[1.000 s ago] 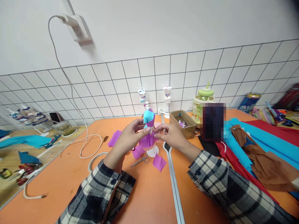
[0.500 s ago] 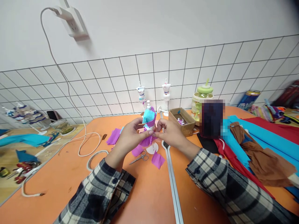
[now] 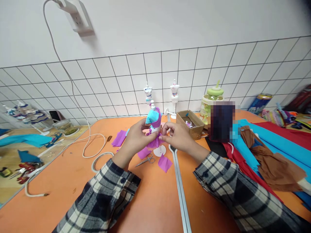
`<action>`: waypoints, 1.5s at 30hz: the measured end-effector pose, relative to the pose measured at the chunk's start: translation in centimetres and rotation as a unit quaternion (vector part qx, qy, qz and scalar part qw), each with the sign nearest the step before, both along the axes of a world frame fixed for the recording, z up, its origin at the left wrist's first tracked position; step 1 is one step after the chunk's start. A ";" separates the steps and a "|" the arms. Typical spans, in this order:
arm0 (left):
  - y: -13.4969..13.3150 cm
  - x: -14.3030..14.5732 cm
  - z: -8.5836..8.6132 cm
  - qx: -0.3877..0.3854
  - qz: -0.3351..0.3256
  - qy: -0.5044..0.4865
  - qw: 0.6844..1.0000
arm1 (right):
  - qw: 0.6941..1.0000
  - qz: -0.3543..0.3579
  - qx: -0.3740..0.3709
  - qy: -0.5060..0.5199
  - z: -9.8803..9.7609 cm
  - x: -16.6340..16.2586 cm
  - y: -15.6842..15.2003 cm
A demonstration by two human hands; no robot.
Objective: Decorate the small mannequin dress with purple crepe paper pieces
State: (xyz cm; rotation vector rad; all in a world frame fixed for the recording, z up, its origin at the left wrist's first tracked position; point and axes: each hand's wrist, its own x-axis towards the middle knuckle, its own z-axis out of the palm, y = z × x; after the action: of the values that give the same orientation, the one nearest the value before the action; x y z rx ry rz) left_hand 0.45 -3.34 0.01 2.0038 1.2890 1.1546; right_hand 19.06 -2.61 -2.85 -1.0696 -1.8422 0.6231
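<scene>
Slanting far-R from near L, L hand (image 3: 136, 138) has its thumb angled R, grip closed round dressed mannequin (image 3: 155, 124), tilted slightly L, approx. far-mid of surface (image 3: 153, 200); R hand (image 3: 179, 137), back up, slants far-L, thumb & idx. finger pinching R side of purple skirt (image 3: 152, 142).

- At lower left of the frame we see the left sleeve (image 3: 99, 197), plaid in black, grey and cream.
- At lower right we find the right sleeve (image 3: 235, 187), in matching checks.
- We notice a round dark button (image 3: 123, 180) on the left cuff (image 3: 131, 182).
- Near the centre, we see the left hand (image 3: 136, 137) and right hand (image 3: 179, 138), both bare.
</scene>
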 end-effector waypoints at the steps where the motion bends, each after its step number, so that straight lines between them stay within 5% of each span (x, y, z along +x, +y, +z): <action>1: 0.2 -0.2 0.0 -0.008 -0.005 -0.009 1.000 | 1.000 0.006 0.016 0.000 0.0 0.0 -0.1; 7: 1.1 -1.1 -0.1 -0.079 -0.065 -0.092 0.990 | 0.984 -0.011 0.179 -0.022 -0.6 -0.2 -0.5; 15: 1.3 -1.1 -0.1 -0.120 -0.122 -0.158 0.973 | 0.963 -0.022 0.260 -0.065 -1.9 0.0 -0.9; 21: 0.3 -0.3 0.5 -0.144 -0.094 -0.191 0.966 | 0.881 0.022 0.337 -0.331 -3.9 -0.1 -1.9; 28: -0.1 0.1 0.0 -0.160 -0.089 -0.264 0.947 | 0.840 0.058 0.398 -0.365 -5.3 -0.5 -2.9; 34: -0.4 0.4 0.1 -0.115 -0.071 -0.166 0.977 | 0.845 0.097 0.355 -0.388 -5.6 -0.2 -4.6; 45: -0.4 -0.7 0.5 -0.037 -0.028 -0.086 0.995 | 0.897 0.095 0.133 -0.411 -6.8 1.1 -7.3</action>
State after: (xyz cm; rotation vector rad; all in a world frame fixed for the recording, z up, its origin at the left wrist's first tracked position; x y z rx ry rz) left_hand -0.21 -3.74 0.52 1.8312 1.1648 1.2067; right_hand 20.14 -9.92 -9.66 -1.0486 -2.6898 -0.0256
